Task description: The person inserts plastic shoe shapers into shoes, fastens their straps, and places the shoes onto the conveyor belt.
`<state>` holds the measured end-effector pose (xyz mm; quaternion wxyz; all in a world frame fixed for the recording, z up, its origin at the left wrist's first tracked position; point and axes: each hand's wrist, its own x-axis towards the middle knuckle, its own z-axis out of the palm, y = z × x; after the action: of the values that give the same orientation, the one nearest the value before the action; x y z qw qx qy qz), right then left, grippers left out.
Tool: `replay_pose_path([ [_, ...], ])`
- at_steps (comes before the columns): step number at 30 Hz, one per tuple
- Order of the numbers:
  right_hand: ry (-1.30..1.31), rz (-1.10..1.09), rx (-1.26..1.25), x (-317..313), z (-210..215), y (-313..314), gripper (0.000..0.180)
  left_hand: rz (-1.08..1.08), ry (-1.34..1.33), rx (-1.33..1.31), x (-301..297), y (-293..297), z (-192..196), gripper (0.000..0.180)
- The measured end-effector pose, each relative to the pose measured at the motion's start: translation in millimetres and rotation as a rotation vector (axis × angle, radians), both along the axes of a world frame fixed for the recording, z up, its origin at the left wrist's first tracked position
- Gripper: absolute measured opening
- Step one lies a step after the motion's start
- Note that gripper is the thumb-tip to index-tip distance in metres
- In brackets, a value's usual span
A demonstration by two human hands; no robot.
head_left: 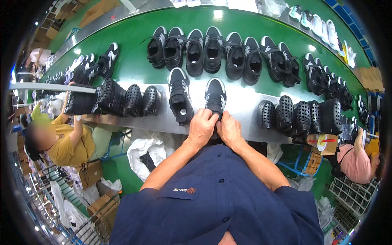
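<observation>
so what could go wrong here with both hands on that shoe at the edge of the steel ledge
The black shoe sits with its heel at the near edge of the steel ledge, where the left hand and right hand grip it; a slip could drop it toward the floor. Its partner shoe lies close on the left, so a sideways tug might knock it. The green belt behind carries a full row of shoes, so a push forward could disturb them.
</observation>
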<state>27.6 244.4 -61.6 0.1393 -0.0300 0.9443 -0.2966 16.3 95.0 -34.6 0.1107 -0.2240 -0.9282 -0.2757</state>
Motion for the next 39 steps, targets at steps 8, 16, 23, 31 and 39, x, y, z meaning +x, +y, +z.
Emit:
replay_pose_path([
  [8,0.050,0.042,0.073,-9,-3,-4,0.029,-0.199,-0.089,-0.082,-15,-9,13,0.015],
  [16,0.047,-0.048,0.032,-20,-1,-19,0.031,-0.279,-0.252,-0.202,16,-38,19,0.050],
  [23,-0.133,0.016,0.094,-104,31,42,0.058,-0.268,-0.261,-0.289,14,-43,1,0.013],
  [31,-0.323,-0.211,0.697,-238,24,208,0.079,-0.208,-0.295,-0.197,29,-46,16,0.027],
  [39,-0.300,-0.557,0.647,-258,22,236,0.056,0.117,-0.308,-0.355,43,-58,53,0.061],
])
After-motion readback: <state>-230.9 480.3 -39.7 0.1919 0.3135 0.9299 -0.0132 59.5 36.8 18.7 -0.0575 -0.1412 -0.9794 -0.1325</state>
